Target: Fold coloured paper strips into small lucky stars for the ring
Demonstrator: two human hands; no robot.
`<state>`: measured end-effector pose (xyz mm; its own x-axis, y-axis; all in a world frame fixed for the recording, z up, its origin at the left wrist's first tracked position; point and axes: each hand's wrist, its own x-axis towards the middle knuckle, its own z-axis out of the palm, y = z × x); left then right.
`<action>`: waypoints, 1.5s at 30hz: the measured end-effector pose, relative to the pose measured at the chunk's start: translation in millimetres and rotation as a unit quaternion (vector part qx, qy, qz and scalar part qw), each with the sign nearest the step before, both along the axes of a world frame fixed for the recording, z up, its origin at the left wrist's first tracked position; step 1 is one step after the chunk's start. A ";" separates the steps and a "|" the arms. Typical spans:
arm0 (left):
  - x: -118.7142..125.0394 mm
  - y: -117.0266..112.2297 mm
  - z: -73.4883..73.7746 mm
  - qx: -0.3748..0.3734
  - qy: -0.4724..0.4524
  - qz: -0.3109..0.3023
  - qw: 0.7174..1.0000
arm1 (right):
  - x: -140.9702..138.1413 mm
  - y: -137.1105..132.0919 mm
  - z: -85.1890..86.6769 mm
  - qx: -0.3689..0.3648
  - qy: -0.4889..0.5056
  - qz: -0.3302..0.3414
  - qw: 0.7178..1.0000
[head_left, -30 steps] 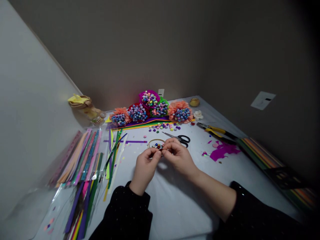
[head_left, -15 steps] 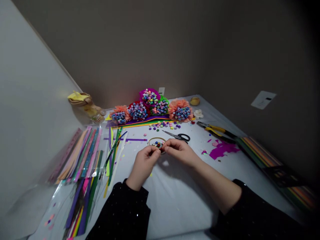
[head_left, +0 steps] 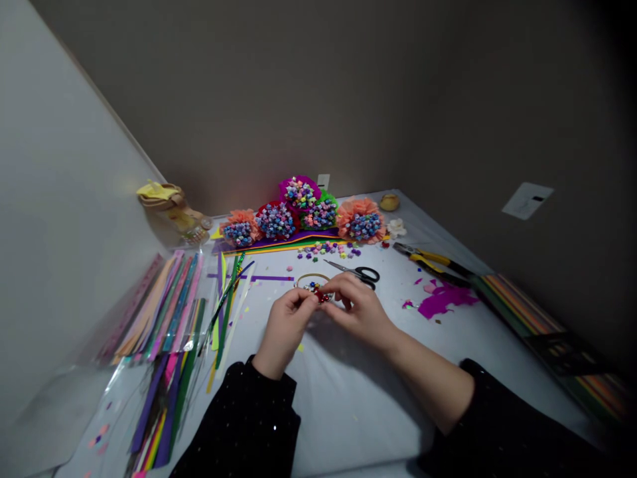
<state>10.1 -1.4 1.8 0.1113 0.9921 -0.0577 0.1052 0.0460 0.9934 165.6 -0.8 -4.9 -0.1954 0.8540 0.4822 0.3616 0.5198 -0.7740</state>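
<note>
My left hand (head_left: 287, 324) is closed in a pinch, its thumb and forefinger on the left edge of a small shiny red piece (head_left: 323, 297). From the right, my right hand (head_left: 361, 309) reaches to the same piece, forefinger above it and thumb below, the other fingers curled. The piece is too small and too covered to name exactly. Just behind the fingertips a thin gold-coloured hoop (head_left: 312, 275) shows, with several small coloured beads or stars (head_left: 313, 285) at its near side. Whether the red piece is joined to the hoop is hidden. Scissors (head_left: 355, 271) lie behind my right hand.
Small paper stars (head_left: 328, 249) lie in front of star-filled paper flowers (head_left: 276, 220) at the back. Yellow-handled pliers (head_left: 432, 262) and torn magenta paper (head_left: 442, 300) lie right, near a pack of coloured strips (head_left: 517, 312). Paper strips (head_left: 172, 299) in clear sleeves lie left.
My right hand's forefinger and thumb have spread apart a little and shifted slightly left, so more of the red piece shows. My left hand stays nearly in place.
</note>
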 end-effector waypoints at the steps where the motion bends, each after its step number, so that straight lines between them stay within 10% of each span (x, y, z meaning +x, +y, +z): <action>1: 0.1 -0.1 -0.1 -0.004 -0.004 -0.001 1.000 | -0.1 -0.4 -0.5 0.034 -0.015 -0.003 0.999; 7: 0.0 -0.5 -2.5 -0.021 -0.020 -0.006 1.000 | -0.8 -1.3 -1.8 0.149 -0.081 -0.044 0.984; 16: -0.4 1.0 -6.3 -0.034 -0.036 -0.015 0.999 | -0.5 1.1 -4.9 0.139 -0.070 -0.031 0.987; 27: -1.8 -1.7 3.6 0.062 0.076 0.012 0.995 | -5.4 -0.7 3.5 -0.093 0.024 -0.028 0.995; 39: -0.6 -1.3 -0.2 0.032 0.053 0.006 0.998 | -5.8 1.7 1.9 -0.122 0.064 -0.010 0.990; 45: -4.7 -0.5 -0.9 0.132 0.189 -0.047 0.972 | -2.6 5.3 3.7 -0.166 0.018 -0.003 0.986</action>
<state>5.3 -1.9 0.9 0.2226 0.9644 0.1429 0.4560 -0.2325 0.8591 163.0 4.5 -1.2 -0.1782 0.9668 0.1831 0.3324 0.2342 -0.9136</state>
